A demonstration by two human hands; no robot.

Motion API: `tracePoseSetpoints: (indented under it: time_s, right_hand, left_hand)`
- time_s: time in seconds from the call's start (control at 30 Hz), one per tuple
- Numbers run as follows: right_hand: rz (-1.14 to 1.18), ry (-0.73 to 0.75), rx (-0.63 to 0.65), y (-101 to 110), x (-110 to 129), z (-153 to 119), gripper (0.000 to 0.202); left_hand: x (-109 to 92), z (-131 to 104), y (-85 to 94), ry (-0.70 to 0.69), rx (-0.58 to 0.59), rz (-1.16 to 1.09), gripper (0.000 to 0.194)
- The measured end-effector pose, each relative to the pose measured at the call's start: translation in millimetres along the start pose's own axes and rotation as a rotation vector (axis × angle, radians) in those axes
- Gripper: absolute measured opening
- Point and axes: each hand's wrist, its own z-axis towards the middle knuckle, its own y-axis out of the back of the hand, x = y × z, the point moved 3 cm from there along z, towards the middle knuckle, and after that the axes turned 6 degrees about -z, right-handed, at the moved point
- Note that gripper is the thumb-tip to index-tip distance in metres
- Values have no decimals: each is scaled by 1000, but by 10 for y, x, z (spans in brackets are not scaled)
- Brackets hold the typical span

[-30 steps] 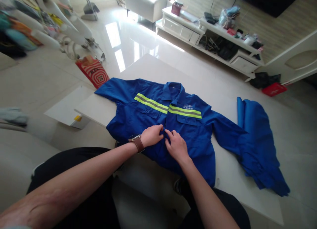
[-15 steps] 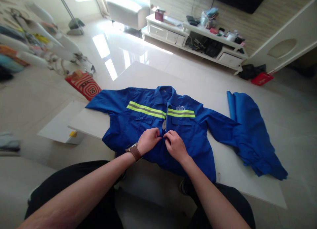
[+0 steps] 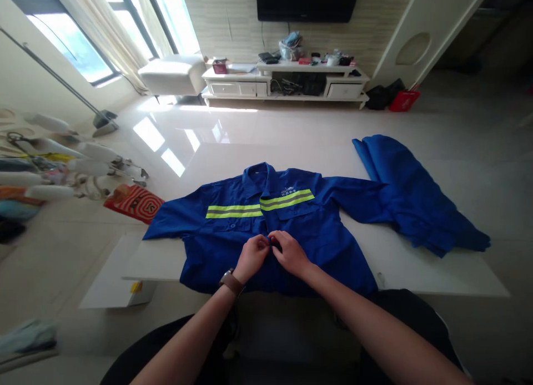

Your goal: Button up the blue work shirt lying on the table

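Observation:
A blue work jacket [image 3: 308,235] with yellow-and-grey reflective strips lies front up, its collar pointing away from me. Both my hands meet at its front opening, below the strips. My left hand [image 3: 254,257], with a brown-strapped watch on the wrist, is closed with its fingertips pinching the front edge. Beside it my right hand [image 3: 291,253] is closed too, thumb and fingers pinching the other side of the same edge. Whatever small fastening sits between the fingertips is hidden.
The jacket lies on a white table [image 3: 437,277]. Folded blue cloth [image 3: 412,191] lies at the right, touching the sleeve. A red patterned bag [image 3: 135,203] stands past the left sleeve. Farther off are a white TV cabinet [image 3: 233,89] and a rack [image 3: 83,174] at left.
My view has turned and levelled. The gap in the jacket's front below the strips has narrowed, the two edges now lying together. Both hands stay pinched at the opening.

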Motion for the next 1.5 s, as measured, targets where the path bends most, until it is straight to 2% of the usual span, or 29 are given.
tracePoseSetpoints:
  time_s: [0.13, 0.33, 0.53, 0.7, 0.93, 1.17, 1.5]
  right_hand:
    - [104, -44, -23, 26, -27, 16, 37]
    - [110, -61, -34, 22, -31, 26, 37]
    - [93, -66, -27, 24, -32, 22, 30]
    - [102, -63, -23, 28, -9, 12, 31]
    - [89, -46, -25, 22, 14, 24, 30]
    - [70, -34, -41, 22, 20, 27, 18]
    - [100, -61, -74, 35, 13, 38, 18]
  left_hand:
    - [90, 35, -36, 124, 24, -248, 16]
    - [102, 21, -72, 174, -34, -409, 37]
    - [84, -40, -66, 347, -110, -561, 44]
    - [80, -78, -72, 436, -134, -678, 40]
    - [110, -96, -76, 479, -187, -737, 35]
    - [98, -86, -69, 394, -182, -649, 35]
    - [67, -80, -81, 335, -145, -606, 37]
